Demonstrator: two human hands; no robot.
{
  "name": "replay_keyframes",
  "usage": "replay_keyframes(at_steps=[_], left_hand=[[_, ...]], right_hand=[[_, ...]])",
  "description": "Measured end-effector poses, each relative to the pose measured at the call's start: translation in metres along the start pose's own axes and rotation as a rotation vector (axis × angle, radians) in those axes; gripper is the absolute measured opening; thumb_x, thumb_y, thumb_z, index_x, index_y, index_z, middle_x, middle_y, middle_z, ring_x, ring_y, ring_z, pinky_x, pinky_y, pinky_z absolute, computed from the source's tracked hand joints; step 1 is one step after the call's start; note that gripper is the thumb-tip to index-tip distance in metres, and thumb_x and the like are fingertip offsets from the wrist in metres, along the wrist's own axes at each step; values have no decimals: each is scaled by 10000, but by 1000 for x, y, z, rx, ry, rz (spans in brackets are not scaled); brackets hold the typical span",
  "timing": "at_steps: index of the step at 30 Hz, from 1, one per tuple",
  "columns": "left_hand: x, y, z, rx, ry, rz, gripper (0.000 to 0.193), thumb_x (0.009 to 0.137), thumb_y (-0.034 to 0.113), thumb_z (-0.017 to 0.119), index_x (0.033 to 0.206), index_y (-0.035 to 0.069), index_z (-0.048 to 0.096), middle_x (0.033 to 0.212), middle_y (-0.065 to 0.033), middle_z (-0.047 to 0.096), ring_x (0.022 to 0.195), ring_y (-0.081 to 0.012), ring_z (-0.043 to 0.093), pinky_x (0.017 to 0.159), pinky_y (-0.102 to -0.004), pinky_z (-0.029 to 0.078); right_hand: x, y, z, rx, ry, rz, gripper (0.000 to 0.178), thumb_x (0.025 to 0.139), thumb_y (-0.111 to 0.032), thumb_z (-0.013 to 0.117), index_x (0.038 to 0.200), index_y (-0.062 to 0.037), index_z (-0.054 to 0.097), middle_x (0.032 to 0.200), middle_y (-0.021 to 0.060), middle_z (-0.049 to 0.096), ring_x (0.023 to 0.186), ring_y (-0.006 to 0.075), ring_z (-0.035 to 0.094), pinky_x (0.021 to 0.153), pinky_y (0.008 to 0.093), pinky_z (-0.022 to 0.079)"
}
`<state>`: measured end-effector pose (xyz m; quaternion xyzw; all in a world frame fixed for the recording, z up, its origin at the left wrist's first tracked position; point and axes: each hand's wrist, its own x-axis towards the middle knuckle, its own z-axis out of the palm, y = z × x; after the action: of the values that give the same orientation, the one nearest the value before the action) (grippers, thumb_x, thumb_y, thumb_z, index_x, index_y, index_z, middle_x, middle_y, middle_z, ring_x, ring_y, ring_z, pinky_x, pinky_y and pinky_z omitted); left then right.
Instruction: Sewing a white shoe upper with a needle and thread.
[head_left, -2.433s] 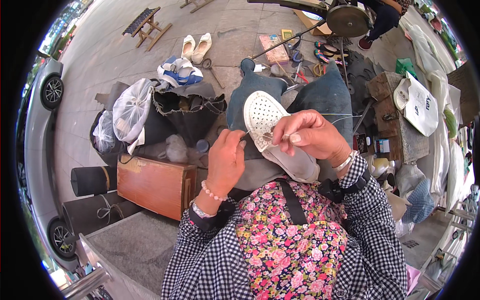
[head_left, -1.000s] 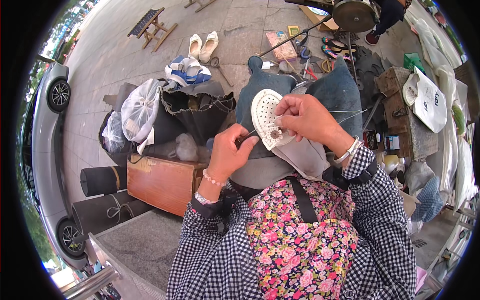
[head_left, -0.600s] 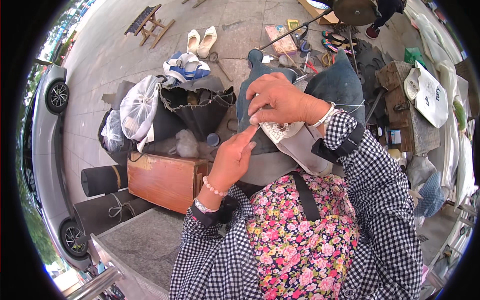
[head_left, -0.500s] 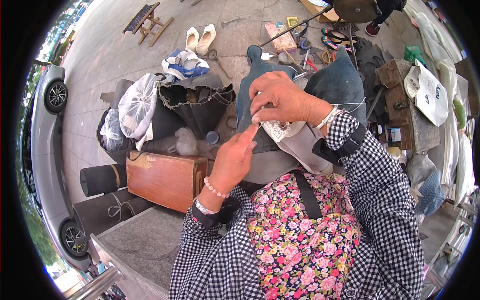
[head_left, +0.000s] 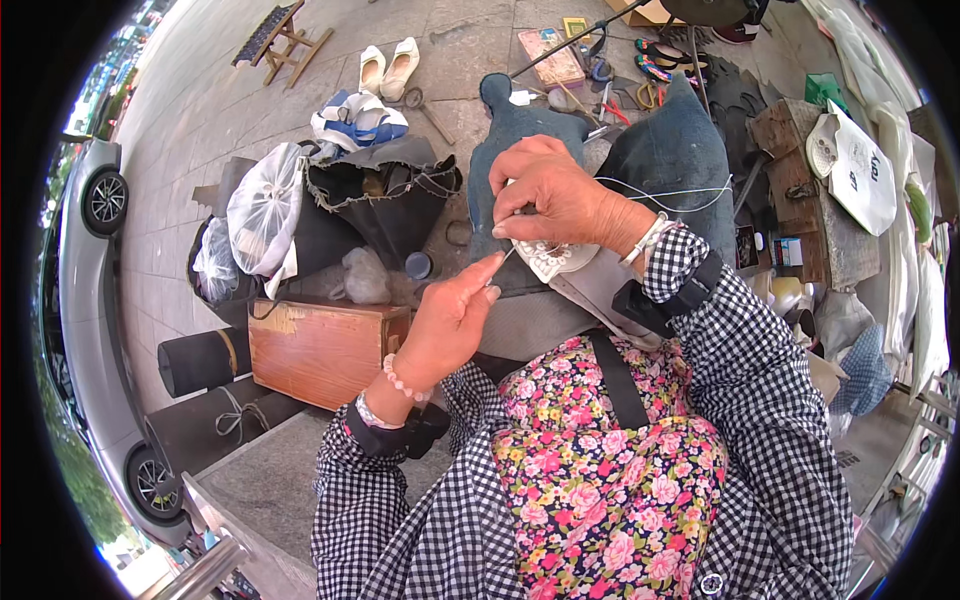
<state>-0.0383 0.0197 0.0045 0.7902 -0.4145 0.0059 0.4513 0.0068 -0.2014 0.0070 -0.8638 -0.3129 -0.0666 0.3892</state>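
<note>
A white shoe (head_left: 548, 262) with a lacy openwork toe and a greyish body lies across my lap. Over its toe, my right hand (head_left: 550, 195) is closed with curled fingers, gripping the shoe; what sits between thumb and fingertips is mostly hidden. A long white thread (head_left: 680, 207) loops from beside this hand over the dark blue cloth. Just left of the toe, my left hand (head_left: 455, 312) pinches a thin pale strand (head_left: 509, 254) between thumb and forefinger. The strand reaches up toward the right fingertips, and I cannot tell whether it is thread or needle.
A wooden box (head_left: 320, 350), dark rolls (head_left: 205, 360) and bags (head_left: 268, 215) stand left. Cream shoes (head_left: 386, 70) and a folding stool (head_left: 280, 45) are beyond. Scissors (head_left: 647, 96) and tools lie ahead. A wooden chest (head_left: 815, 195) stands right; a silver car (head_left: 100, 300) is far left.
My left hand has moved slightly down and left, widening the gap between the hands and showing more strand. The thread loop at right now spreads wider. The view has shifted slightly.
</note>
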Motion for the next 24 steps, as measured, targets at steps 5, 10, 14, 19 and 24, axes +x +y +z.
replay_keyframes(at_steps=[5,10,14,19,24], left_hand=[[-14,23,-42,-1113,-327,-1184,372,929,69,444,1299,34,450,592,34,375,470,-46,316,428,-190,279],[-42,20,-29,-960,-342,-1116,327,920,69,465,1243,24,483,612,48,380,482,-33,313,440,-192,282],[-33,18,-16,-453,-143,-741,91,860,92,589,915,21,583,728,49,510,649,-3,419,575,-170,357],[-2,24,2,-709,136,-701,60,910,81,525,891,44,481,567,42,412,454,-28,360,458,-203,317],[34,32,11,-1000,389,-764,231,892,84,561,1098,19,477,578,28,417,443,-38,372,454,-220,346]], right_hand=[[-11,15,-16,-10,-33,73,72,695,-209,704,717,-148,675,867,-14,532,985,198,481,948,383,270],[-2,8,-26,114,-111,131,179,817,-264,629,919,-125,680,1043,31,566,1073,222,467,977,371,307],[2,12,-39,446,-179,131,304,904,-284,529,1122,-93,617,1263,74,513,1177,248,423,1011,365,330],[0,18,-37,287,-202,48,266,881,-245,550,1082,-92,631,1255,72,516,1184,245,418,1019,371,320],[1,14,-32,208,-183,35,224,843,-194,590,1032,-87,647,1217,61,537,1166,239,430,1016,373,318]])
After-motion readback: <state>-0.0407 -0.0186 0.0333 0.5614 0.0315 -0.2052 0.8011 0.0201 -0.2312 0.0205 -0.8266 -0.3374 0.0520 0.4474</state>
